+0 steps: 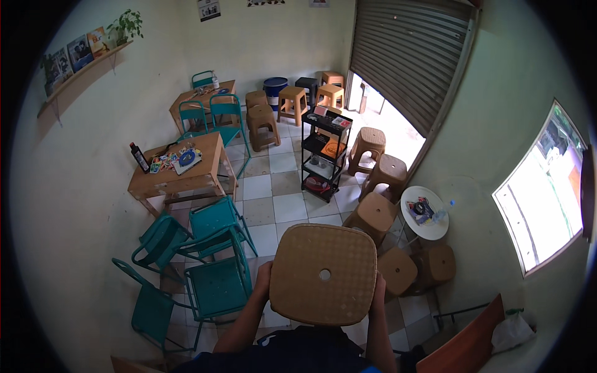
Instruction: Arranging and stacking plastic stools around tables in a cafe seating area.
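Head view: a brown stool [323,295] is held in front of the torso, its square, rounded seat turned up toward the camera and pierced by a central hole. One seat edge is gripped by the left hand [263,281], the opposite edge by the right hand [378,296]; the fingers are largely hidden by the seat. The legs are also hidden, so floor contact cannot be told. No lettering can be made out on the seat. Print noted elsewhere: on the wall shelf [87,69], three covers with pictures and lettering [79,52] are stood upright beside a potted plant [126,25]; the smaller print cannot be read. A dark poster [209,9] with a light panel is hung on the far wall, its text too small to read. On the nearer wooden worktop [210,163], a dark bottle [139,157] with a label is placed beside many-coloured printed cards [165,163]; no wording is resolved. An orange printed item [334,147] is carried on a tier of the black shelf cart [303,140], its marking illegible. Printed items [421,210] are piled on the white round worktop [413,230]. Teal chairs [217,289] are grouped to the left of the held stool; other brown stools [375,216] are lined up to its right.
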Tool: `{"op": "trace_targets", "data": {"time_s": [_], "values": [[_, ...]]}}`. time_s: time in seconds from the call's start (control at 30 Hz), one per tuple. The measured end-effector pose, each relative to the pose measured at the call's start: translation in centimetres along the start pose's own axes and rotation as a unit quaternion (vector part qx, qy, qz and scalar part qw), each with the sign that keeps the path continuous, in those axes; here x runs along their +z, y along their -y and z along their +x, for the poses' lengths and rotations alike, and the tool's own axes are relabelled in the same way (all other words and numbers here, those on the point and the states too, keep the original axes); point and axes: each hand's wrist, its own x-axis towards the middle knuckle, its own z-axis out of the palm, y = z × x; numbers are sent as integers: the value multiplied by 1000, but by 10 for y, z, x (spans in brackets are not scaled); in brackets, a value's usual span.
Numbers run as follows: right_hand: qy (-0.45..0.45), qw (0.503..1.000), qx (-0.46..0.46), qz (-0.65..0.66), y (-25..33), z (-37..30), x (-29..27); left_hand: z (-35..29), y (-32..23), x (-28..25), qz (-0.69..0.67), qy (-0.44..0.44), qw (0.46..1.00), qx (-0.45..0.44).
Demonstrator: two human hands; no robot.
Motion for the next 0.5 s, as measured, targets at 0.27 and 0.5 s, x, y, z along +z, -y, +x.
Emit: {"op": "trace_targets", "data": {"time_s": [0.27, 0.5], "values": [[68, 996, 4, -58, 40, 100, 46, 71, -19, 12, -101, -80, 988, -81], [127, 990, -28, -62, 70, 177, 89, 135, -39, 17, -90, -131, 987, -32]]}}
